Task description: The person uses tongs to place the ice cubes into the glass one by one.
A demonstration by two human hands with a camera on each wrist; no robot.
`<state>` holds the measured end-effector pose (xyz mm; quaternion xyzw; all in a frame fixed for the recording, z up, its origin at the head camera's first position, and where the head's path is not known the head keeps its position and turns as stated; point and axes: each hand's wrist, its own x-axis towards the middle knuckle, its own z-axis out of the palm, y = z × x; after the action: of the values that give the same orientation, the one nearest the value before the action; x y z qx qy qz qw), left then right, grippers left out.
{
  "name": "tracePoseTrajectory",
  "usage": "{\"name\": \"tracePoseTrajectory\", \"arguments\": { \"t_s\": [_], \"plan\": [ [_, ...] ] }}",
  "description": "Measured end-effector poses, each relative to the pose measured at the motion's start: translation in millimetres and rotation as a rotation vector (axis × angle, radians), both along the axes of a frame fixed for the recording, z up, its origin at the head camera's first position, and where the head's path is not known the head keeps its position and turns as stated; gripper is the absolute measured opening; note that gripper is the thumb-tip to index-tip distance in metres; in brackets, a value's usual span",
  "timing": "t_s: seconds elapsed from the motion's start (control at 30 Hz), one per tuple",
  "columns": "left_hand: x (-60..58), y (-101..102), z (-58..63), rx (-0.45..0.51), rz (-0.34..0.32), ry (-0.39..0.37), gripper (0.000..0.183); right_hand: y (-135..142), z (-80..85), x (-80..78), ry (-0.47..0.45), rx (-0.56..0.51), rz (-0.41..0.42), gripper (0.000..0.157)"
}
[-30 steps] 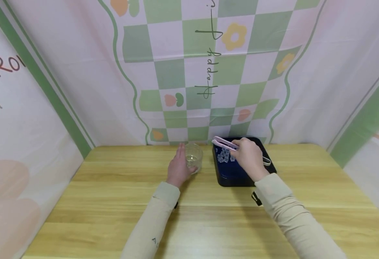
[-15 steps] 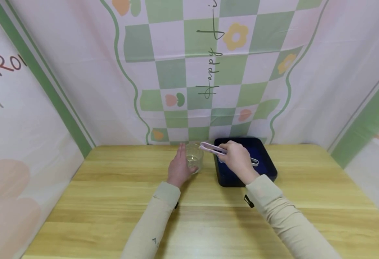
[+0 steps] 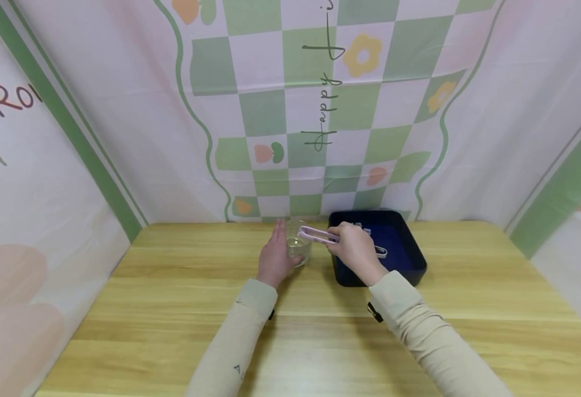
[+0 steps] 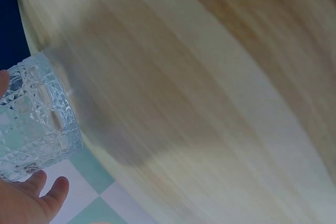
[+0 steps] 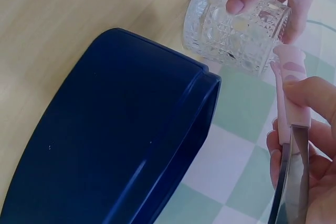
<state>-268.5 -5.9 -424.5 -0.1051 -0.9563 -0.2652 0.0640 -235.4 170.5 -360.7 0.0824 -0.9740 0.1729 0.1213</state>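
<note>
My left hand point(image 3: 272, 256) holds a clear cut-glass tumbler point(image 3: 297, 251) upright near the back of the table, fingers on its far left side and thumb at its front. The left wrist view shows the same patterned glass point(image 4: 39, 121) at its left edge. My right hand point(image 3: 357, 245) grips a pair of tongs point(image 3: 318, 235) with pink ends and metal arms. Those pink tips are over the tumbler's rim. Whether anything sits between them I cannot tell. Below my right hand stands a deep navy tray point(image 3: 416, 259) with small whitish shapes in it, partly hidden by the hand.
The wooden table point(image 3: 171, 309) ends at a printed curtain point(image 3: 260, 99) just behind the glass and tray. More printed cloth point(image 3: 62, 220) hangs along the left side, and also on the right. The tray's high wall point(image 5: 115, 108) rises beside the glass.
My right hand has moved left with the tongs, from over the tray to the tumbler's rim. The left hand and the glass have stayed in place.
</note>
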Motion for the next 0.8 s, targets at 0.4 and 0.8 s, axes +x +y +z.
{"name": "tracePoseTrajectory", "arguments": {
  "t_s": [0.4,0.8],
  "plan": [
    [-0.5,0.7,-0.7,0.0,-0.004,0.011,0.106,-1.9,-3.3,-2.4,0.016,0.027,0.014,0.03],
    [-1.9,0.5,-2.5,0.002,-0.003,0.002,0.106,-3.6,-7.2,-1.4,-0.002,0.003,0.015,0.034]
  ]
}}
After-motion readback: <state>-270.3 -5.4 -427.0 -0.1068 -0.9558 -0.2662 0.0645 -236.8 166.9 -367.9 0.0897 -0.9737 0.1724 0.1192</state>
